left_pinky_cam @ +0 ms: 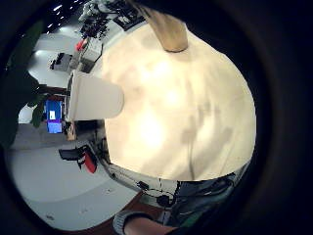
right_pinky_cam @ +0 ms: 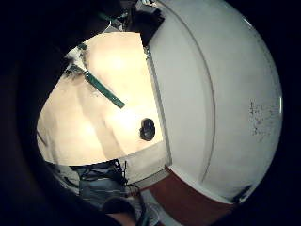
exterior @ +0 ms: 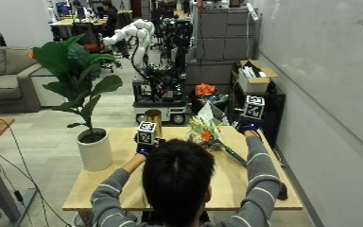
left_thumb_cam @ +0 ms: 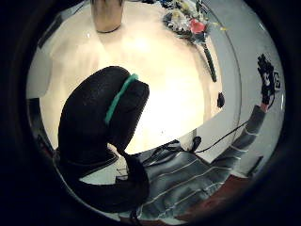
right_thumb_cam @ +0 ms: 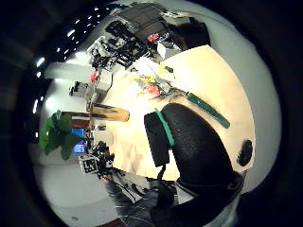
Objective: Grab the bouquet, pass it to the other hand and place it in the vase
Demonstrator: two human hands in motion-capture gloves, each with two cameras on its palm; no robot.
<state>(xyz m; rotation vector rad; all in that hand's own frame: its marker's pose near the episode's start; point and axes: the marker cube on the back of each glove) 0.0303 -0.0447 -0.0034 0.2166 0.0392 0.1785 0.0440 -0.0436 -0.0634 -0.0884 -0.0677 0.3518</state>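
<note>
The bouquet [exterior: 205, 134] lies on the wooden table [exterior: 106, 189], its orange and yellow flowers toward the far edge and its green wrapped stem [exterior: 235, 155] pointing to the near right. A brass vase [exterior: 153, 121] stands upright at the far edge. My left hand [exterior: 144, 147] hovers just in front of the vase and holds nothing. Over the far right corner, beside the flowers, my right hand [exterior: 249, 126] is also empty. The left palm views show the vase [left_thumb_cam: 107, 16], the bouquet [left_thumb_cam: 190, 23] and my relaxed thumb [left_thumb_cam: 103, 122]. The right ones show the stem [right_pinky_cam: 103, 89] and the bouquet [right_thumb_cam: 156, 87].
A white pot [exterior: 95, 150] with a large-leafed plant stands on the table's left side, also seen as the pot [left_pinky_cam: 93, 95]. A small black object [exterior: 282, 191] lies at the near right edge. A white wall runs along the right; equipment racks stand beyond the table.
</note>
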